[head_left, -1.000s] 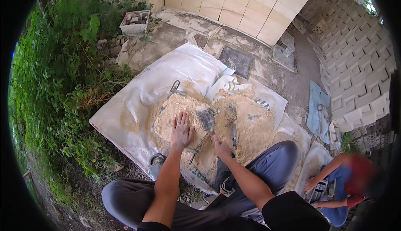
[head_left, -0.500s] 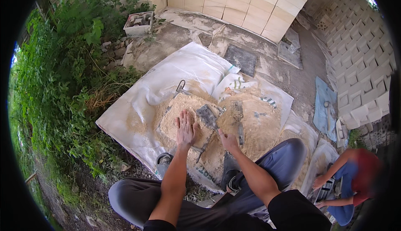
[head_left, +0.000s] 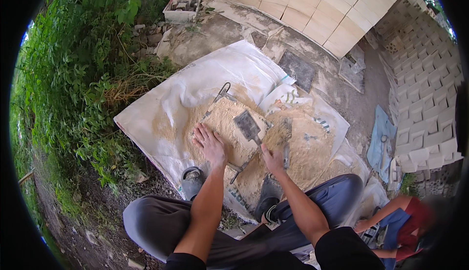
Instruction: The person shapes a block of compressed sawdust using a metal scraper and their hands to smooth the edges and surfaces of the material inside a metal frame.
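White sacking, edged by green plants, bears the powder-filled frame.

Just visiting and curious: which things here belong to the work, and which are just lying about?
In use:
dark tool in right hand
pale powder under left hand
handled frame
white sacking

Seemingly lying about:
dark square slab
blue sheet
white box

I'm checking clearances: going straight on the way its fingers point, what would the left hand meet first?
Probably the loose tan powder just ahead of the left hand, then the white sack; its height is unclear, so it might pass above both.
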The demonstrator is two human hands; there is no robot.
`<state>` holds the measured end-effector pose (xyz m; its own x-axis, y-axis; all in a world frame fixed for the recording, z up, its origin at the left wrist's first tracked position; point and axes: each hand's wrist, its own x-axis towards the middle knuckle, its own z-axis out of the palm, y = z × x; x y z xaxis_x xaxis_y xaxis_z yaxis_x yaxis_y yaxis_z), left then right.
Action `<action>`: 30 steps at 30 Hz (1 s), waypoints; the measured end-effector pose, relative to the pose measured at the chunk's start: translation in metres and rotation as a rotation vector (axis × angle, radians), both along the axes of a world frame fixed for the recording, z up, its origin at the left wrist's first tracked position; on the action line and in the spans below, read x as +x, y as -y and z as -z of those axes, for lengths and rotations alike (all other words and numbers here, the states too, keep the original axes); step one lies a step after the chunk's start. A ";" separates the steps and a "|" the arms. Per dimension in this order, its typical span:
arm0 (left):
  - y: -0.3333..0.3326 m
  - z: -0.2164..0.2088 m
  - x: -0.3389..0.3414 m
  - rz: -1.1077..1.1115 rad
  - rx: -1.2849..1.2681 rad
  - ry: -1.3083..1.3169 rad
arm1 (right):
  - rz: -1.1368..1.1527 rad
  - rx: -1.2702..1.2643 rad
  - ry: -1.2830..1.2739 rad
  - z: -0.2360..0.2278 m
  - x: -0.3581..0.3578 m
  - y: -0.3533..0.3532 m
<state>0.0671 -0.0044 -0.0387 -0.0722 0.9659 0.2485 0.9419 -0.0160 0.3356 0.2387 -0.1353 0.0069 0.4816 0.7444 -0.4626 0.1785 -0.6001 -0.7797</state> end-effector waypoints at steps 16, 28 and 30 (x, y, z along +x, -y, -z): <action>0.000 -0.013 0.005 0.038 0.024 0.124 | -0.025 0.096 0.032 0.018 -0.010 0.023; -0.002 -0.027 0.016 0.023 -0.039 -0.010 | -0.006 0.012 0.085 0.029 0.004 0.034; -0.003 -0.023 0.018 0.037 -0.050 -0.013 | -0.005 -0.007 0.292 0.042 0.008 0.034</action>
